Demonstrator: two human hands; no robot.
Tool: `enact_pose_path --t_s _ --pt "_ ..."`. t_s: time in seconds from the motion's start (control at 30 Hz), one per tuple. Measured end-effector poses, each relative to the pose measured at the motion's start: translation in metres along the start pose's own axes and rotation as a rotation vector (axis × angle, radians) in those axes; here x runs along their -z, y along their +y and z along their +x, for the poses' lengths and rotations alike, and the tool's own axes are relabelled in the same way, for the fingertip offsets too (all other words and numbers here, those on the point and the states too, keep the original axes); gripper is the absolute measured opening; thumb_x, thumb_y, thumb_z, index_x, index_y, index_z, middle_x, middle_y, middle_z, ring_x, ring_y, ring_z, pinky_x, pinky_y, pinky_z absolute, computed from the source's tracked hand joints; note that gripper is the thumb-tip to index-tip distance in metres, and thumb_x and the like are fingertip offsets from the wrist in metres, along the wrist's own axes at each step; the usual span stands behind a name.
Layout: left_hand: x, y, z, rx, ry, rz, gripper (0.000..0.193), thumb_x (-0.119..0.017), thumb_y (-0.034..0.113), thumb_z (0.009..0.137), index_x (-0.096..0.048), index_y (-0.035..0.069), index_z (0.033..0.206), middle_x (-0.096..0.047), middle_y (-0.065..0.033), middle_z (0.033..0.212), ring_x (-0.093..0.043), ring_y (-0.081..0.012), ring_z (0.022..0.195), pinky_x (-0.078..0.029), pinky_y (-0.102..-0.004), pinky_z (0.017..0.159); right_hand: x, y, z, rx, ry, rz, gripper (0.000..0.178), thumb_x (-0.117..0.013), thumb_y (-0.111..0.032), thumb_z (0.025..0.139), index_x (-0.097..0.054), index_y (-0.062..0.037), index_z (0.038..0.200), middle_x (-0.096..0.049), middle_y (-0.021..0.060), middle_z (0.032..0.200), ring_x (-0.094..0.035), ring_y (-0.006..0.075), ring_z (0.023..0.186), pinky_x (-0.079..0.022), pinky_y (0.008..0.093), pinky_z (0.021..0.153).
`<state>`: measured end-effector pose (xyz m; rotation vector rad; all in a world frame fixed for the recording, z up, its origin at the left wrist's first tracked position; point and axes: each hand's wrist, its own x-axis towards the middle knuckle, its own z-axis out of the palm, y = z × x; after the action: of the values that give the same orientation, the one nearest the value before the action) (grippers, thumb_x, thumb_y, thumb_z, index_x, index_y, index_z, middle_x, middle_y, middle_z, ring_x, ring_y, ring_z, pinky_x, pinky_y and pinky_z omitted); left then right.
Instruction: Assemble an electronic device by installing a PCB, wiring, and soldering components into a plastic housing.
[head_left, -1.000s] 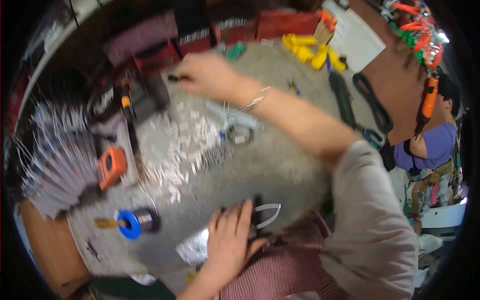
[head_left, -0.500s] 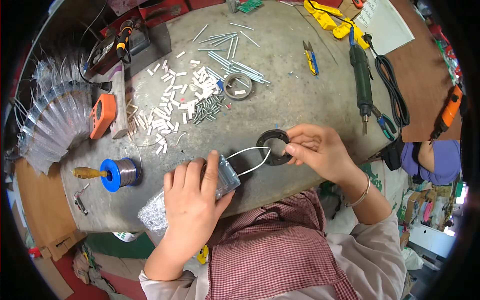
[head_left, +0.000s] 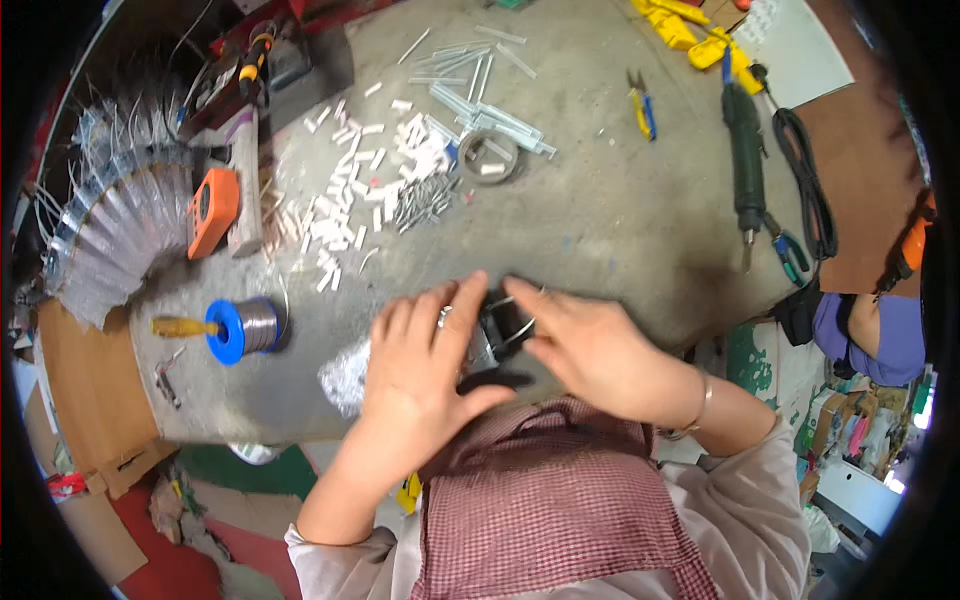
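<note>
Under my left hand [head_left: 415, 365] lies a small clear box-like part wrapped in bubble wrap [head_left: 343, 380]. The fingers stretch over it, with the thumb out to the near side. My right hand [head_left: 600, 350] meets it at the box's right end, thumb and fingers around a black ring [head_left: 504, 325], which is mostly hidden and blurred. A loop of white wire [head_left: 521, 331] shows between the ring and the right fingers.
Beyond my hands lie white sleeves [head_left: 345, 185], screws [head_left: 427, 200], long metal pins [head_left: 500, 118] and a tape roll [head_left: 488, 157]. Left are a solder spool [head_left: 245, 330], an orange meter [head_left: 212, 212] and bubble-wrapped units [head_left: 130, 215]. Right are snips [head_left: 642, 108] and an electric screwdriver [head_left: 743, 150].
My right hand has brought the black ring left and nearer, against the end of the wrapped box. My left hand has shifted right with the box. The whole view has moved slightly.
</note>
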<state>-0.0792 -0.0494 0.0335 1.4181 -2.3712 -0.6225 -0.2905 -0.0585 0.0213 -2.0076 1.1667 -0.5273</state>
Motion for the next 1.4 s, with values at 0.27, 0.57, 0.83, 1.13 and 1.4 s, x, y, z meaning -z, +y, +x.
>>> enact_pose_path --t_s 0.27,0.57,0.83,1.13,1.4 --pt "-0.028 0.002 -0.011 -0.114 0.061 0.026 0.074 -0.078 0.028 0.069 -0.050 0.000 0.131 -0.055 -0.0183 0.123 -0.055 -0.0340 0.110 -0.042 -0.0448 0.095 0.054 0.025 0.017 0.033 -0.254 -0.782 0.010 -0.060 -0.016 0.082 -0.061 -0.0069 0.086 -0.062 0.0102 0.083 -0.064 0.0300 0.077 -0.053 0.0378 0.065" --pt "-0.028 -0.005 -0.011 -0.202 0.027 0.095 0.078 -0.079 0.033 0.068 -0.048 0.001 0.132 -0.050 -0.0196 0.134 -0.053 -0.0344 0.119 -0.044 -0.0436 0.092 0.213 0.218 0.155 -0.449 0.652 -1.189 0.018 -0.064 -0.020 0.082 -0.070 -0.0044 0.088 -0.065 0.0151 0.102 -0.062 0.0340 0.100 -0.052 0.0452 0.080" --pt "-0.007 -0.015 -0.006 -0.112 0.031 -0.283 0.084 -0.076 0.046 0.075 -0.044 0.004 0.140 -0.044 -0.0223 0.142 -0.050 -0.0387 0.124 -0.044 -0.0448 0.098 0.199 0.166 0.157 -0.153 0.674 -0.640 0.019 -0.072 -0.024 0.078 -0.067 -0.0081 0.087 -0.063 0.0107 0.111 -0.055 0.0329 0.113 -0.050 0.0429 0.087" --pt "0.004 -0.006 -0.017 -0.186 0.398 -0.165 0.063 -0.073 0.014 0.078 -0.048 0.000 0.134 -0.055 -0.0223 0.117 -0.056 -0.0391 0.097 -0.046 -0.0468 0.081 0.209 0.207 0.134 -0.447 0.621 -0.979 0.025 -0.075 -0.020 0.071 -0.065 -0.0085 0.091 -0.058 0.0143 0.114 -0.054 0.0333 0.111 -0.044 0.0471 0.094" --pt "0.041 0.002 -0.012 0.031 0.524 0.266 0.066 -0.078 0.003 0.060 -0.060 0.009 0.123 -0.056 -0.0218 0.128 -0.055 -0.0423 0.113 -0.045 -0.0498 0.094 0.108 0.015 0.093 0.450 0.097 -0.359 0.019 -0.069 -0.012 0.080 -0.058 -0.0022 0.092 -0.057 0.0193 0.120 -0.058 0.0358 0.111 -0.048 0.0418 0.095"
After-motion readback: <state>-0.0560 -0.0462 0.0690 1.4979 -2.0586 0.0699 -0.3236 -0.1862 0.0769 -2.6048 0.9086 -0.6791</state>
